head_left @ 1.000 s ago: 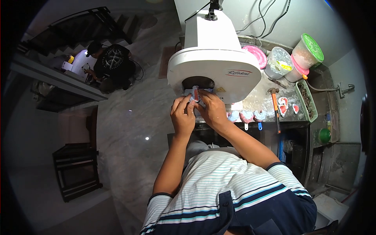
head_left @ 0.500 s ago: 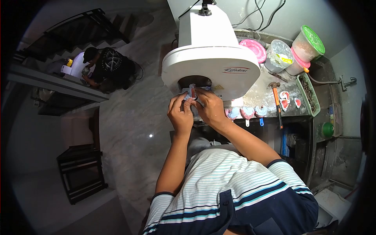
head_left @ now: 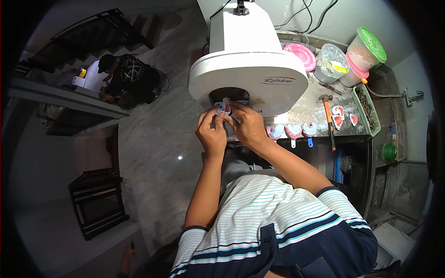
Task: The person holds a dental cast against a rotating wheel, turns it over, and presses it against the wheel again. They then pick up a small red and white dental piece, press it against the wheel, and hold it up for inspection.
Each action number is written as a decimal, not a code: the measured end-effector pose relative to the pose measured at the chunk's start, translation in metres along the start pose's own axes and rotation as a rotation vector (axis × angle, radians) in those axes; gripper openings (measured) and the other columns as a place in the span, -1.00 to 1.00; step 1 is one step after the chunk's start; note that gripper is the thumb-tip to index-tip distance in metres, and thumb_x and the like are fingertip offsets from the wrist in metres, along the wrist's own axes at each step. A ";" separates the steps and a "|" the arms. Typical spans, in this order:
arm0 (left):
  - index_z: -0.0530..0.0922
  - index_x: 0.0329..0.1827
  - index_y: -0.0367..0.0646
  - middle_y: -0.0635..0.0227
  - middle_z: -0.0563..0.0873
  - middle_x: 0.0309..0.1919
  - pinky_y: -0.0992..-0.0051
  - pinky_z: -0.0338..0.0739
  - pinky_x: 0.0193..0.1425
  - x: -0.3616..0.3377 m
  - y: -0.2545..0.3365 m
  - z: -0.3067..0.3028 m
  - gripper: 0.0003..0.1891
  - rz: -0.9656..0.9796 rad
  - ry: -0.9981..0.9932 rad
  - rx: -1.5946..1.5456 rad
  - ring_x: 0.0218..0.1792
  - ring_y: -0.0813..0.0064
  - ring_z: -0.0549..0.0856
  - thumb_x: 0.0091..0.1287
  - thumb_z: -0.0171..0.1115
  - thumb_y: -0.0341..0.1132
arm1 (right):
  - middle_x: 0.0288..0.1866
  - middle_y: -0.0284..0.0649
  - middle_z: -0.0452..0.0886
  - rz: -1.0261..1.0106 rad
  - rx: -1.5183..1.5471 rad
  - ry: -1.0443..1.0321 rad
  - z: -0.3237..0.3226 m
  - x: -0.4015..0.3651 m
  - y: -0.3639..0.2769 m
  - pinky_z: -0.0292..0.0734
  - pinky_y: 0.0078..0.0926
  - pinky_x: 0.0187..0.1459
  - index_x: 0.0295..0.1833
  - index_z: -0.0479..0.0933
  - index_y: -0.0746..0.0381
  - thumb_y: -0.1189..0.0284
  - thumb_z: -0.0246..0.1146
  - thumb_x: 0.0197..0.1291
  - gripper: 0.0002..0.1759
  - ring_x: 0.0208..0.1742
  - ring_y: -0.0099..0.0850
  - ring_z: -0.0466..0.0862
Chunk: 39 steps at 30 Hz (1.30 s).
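Observation:
Between my two hands is a small dental cast (head_left: 224,106), pale bluish-white with a reddish patch, partly covered by fingers. My left hand (head_left: 211,134) pinches its left side with thumb and fingertips. From the right, my right hand (head_left: 250,125) grips the same piece, fingers bent over its edge. Both sets of fingertips are right at the dark round opening (head_left: 229,94) in the front of a white machine (head_left: 245,69) marked "Refodent".
On the counter to the right are several filled impression trays (head_left: 293,131), a hammer (head_left: 327,111), red-and-white casts (head_left: 338,119) and a green basket (head_left: 374,129). Plastic tubs (head_left: 324,73) stand behind. A person (head_left: 132,76) crouches at left; another person's arm (head_left: 126,259) shows at bottom left.
The cast has turned and dipped slightly in my fingers, showing more of its pale side. My left hand has shifted a little left. Another person's arm has appeared at bottom left.

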<state>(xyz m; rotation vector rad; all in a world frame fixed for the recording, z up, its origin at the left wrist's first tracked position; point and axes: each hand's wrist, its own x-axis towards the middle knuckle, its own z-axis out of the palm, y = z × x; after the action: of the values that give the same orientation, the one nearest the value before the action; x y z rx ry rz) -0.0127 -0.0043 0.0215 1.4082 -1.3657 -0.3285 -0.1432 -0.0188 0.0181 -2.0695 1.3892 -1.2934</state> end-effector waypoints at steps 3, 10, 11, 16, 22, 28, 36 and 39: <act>0.79 0.00 -0.31 0.12 0.83 -0.15 0.31 0.64 0.08 0.005 -0.002 -0.004 -0.80 -0.034 -0.034 -0.019 -0.10 0.20 0.80 0.40 0.44 -0.40 | 0.09 0.01 0.78 -0.001 -0.017 0.019 0.002 0.001 -0.002 0.71 -0.25 0.05 0.05 0.72 0.39 0.37 0.55 0.15 -0.58 0.02 -0.04 0.79; 0.79 0.04 -0.29 0.12 0.84 -0.14 0.33 0.63 0.09 0.009 -0.009 -0.008 -0.77 -0.049 -0.069 -0.037 -0.08 0.24 0.81 0.41 0.45 -0.38 | 0.05 -0.09 0.79 -0.019 -0.074 0.062 0.007 0.000 0.000 0.71 -0.23 -0.02 0.02 0.72 0.33 0.23 0.56 0.12 -0.54 -0.04 -0.10 0.78; 0.79 0.05 -0.29 0.12 0.84 -0.13 0.33 0.63 0.09 0.010 -0.010 -0.008 -0.77 -0.051 -0.082 -0.047 -0.08 0.25 0.81 0.41 0.44 -0.38 | 0.05 -0.09 0.79 -0.021 -0.074 0.061 0.009 -0.001 0.002 0.71 -0.23 -0.02 0.02 0.72 0.33 0.23 0.56 0.12 -0.54 -0.04 -0.10 0.78; 0.79 0.06 -0.30 0.11 0.84 -0.11 0.34 0.63 0.10 0.020 -0.012 -0.011 -0.76 -0.073 -0.104 -0.057 -0.07 0.26 0.80 0.43 0.43 -0.37 | 0.09 -0.09 0.77 -0.028 -0.057 0.040 0.004 -0.002 -0.001 0.69 -0.21 0.00 0.04 0.71 0.33 0.25 0.58 0.08 -0.52 -0.01 -0.09 0.76; 0.76 0.09 -0.30 0.03 0.82 -0.07 0.21 0.66 0.09 0.017 -0.011 -0.016 -0.73 0.069 -0.134 -0.031 -0.03 0.03 0.81 0.43 0.41 -0.34 | 0.08 -0.07 0.76 -0.063 -0.038 -0.008 -0.002 -0.004 0.002 0.68 -0.19 0.00 0.04 0.70 0.32 0.34 0.57 0.11 -0.57 -0.02 -0.06 0.75; 0.68 0.21 -0.31 0.00 0.78 0.07 0.17 0.65 0.19 0.003 -0.007 -0.025 -0.68 0.171 -0.157 -0.001 0.08 -0.06 0.78 0.41 0.34 -0.50 | 0.02 -0.01 0.76 0.009 0.079 -0.065 -0.021 -0.006 0.000 0.66 -0.15 0.00 0.04 0.69 0.34 0.44 0.52 0.18 -0.65 -0.06 0.01 0.73; 0.61 0.34 -0.26 0.03 0.76 0.18 0.22 0.64 0.27 0.009 0.005 -0.031 -0.54 0.269 -0.232 -0.017 0.16 0.00 0.76 0.36 0.40 -0.54 | -0.20 -0.03 0.75 -0.023 0.143 -0.127 -0.026 0.001 0.001 0.63 -0.22 -0.16 0.03 0.70 0.28 0.54 0.49 0.19 -0.71 -0.23 -0.07 0.73; 0.63 0.28 -0.30 0.01 0.77 0.12 0.25 0.63 0.24 0.004 0.005 -0.023 -0.53 0.183 -0.198 -0.027 0.11 0.04 0.78 0.31 0.50 -0.44 | -0.28 -0.02 0.73 0.091 0.176 -0.196 -0.029 0.000 -0.002 0.61 -0.15 -0.17 -0.03 0.71 0.26 0.54 0.47 0.20 -0.78 -0.25 -0.02 0.71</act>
<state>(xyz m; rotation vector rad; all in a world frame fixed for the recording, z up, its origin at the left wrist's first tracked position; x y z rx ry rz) 0.0042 0.0043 0.0358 1.2431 -1.6337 -0.3718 -0.1663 -0.0123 0.0351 -1.9341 1.2234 -1.1005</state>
